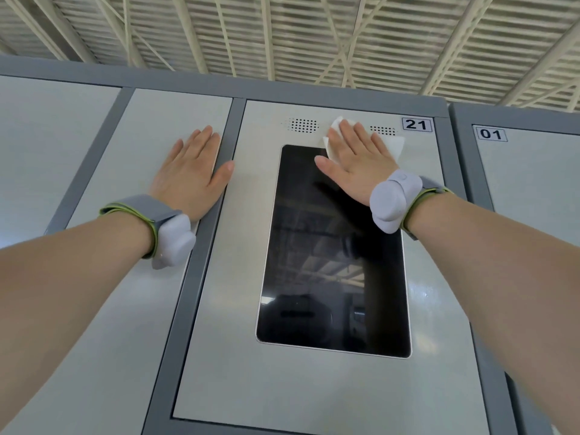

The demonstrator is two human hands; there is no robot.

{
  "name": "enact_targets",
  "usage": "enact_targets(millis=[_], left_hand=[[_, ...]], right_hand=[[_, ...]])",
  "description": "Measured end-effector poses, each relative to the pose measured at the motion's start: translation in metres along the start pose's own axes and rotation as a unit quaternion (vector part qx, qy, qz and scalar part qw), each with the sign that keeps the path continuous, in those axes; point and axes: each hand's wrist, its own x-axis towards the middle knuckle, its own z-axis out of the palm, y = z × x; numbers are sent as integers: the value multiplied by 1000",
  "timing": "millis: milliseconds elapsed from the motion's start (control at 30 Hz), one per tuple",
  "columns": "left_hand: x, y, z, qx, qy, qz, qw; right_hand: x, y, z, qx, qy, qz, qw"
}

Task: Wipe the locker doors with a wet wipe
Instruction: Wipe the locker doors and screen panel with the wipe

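Up high, right hand (354, 164) flat, pressing white wipe (397, 146) on door 21 (226, 277) above black screen (332, 262); left hand (191, 171) flat, fingers straight, on next door (163, 114).

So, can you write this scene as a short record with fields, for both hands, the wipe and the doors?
left hand: flat, fingers straight, resting on the left door
right hand: flat, pressing the wet wipe
wet wipe: on door 21, by the top edge of the dark screen
right door: labelled 01
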Motion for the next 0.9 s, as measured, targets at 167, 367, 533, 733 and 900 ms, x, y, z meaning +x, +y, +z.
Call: enact_targets(millis=[167,367,533,733,900], left_hand=[[-3,-3,5,2,-10,3,1000],[-4,-4,8,27,-1,9,1000],[-5,-4,7,25,1,10,1000],[-6,-4,8,14,10,13,1000],[-7,-4,8,5,19,14,1000]], right_hand=[[15,-3,1,2,19,79,997],[21,-17,0,8,13,50,999],[6,-20,-4,12,-10,-26,1000],[30,-20,-2,13,12,73,997],[30,-40,-1,9,9,28,1000]])
